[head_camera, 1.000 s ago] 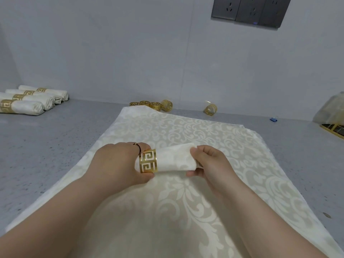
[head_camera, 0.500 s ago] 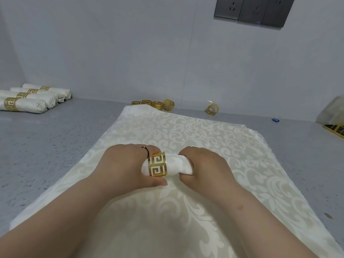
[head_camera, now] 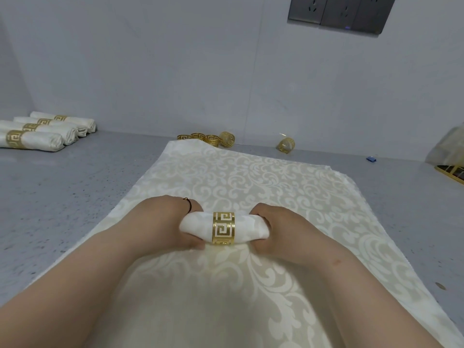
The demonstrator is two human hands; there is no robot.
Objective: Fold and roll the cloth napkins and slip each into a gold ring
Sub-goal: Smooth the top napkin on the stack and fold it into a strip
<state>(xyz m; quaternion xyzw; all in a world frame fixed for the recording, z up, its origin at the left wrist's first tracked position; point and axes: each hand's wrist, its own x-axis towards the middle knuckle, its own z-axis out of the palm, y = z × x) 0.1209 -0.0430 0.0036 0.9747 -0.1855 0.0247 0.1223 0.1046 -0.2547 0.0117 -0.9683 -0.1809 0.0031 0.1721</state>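
A: The left hand point(head_camera: 173, 223) and right hand point(head_camera: 278, 228) are curling round opposite ends of the rolled napkin point(head_camera: 224, 228), fingers wrapped on it, holding it just above the patterned cloth point(head_camera: 251, 177) in the middle of the grey counter point(head_camera: 75, 197).

B: And the gold ring point(head_camera: 223, 228) is sitting round its middle, fretwork band, shiny metal against soft white damask.

A: Bare counter is lying wide to the left and to the right of the cloth; the wall is closing off the far edge.

B: Counting now: four finished rolls point(head_camera: 40, 133) are lying side by side far left, each banded. Four loose rings point(head_camera: 207, 139) are clustering at the cloth's far edge, and one more ring point(head_camera: 286, 145) is standing apart to the right.
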